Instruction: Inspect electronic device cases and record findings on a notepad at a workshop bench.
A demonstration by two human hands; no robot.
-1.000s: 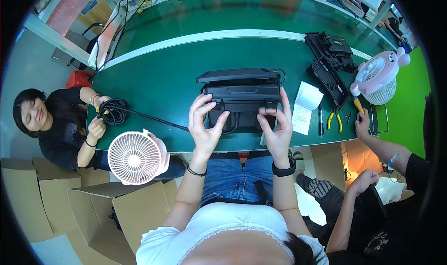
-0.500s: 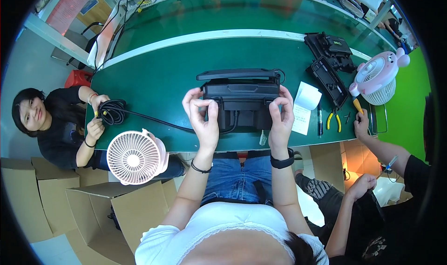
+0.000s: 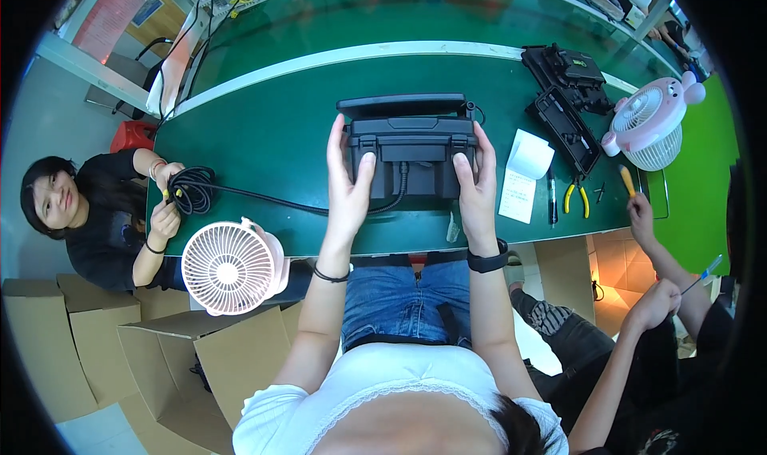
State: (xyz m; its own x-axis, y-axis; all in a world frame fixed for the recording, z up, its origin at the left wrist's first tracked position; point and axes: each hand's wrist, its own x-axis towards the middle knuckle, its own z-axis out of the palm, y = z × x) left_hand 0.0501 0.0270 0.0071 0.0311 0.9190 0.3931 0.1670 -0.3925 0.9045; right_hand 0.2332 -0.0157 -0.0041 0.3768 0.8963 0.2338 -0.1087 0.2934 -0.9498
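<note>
A black latched plastic case [image 3: 411, 131] sits on the green table in front of me, its flat top part standing along the far side. My left hand [image 3: 348, 163] and my right hand [image 3: 477, 175] grip it from either side. Both thumbs press on the front by the two latches, while the fingers lie along the side walls. From the front of the case a black cable [image 3: 296, 206] runs left to a coil [image 3: 192, 190] held by a person beside the table.
A pale pink fan [image 3: 228, 268] stands at the near left, above open cardboard boxes [image 3: 248, 359]. On the right lie a notepad [image 3: 523, 175], a pen [image 3: 552, 199], yellow-handled pliers [image 3: 575, 199], open black case parts [image 3: 566, 127] and another pink fan [image 3: 647, 119]. A co-worker holds an orange-handled tool [image 3: 627, 181].
My fingers have straightened along the case's sides, and my thumbs have come down onto its front. The case appears tilted slightly differently. On the right, the co-worker's hands have moved with their tools.
</note>
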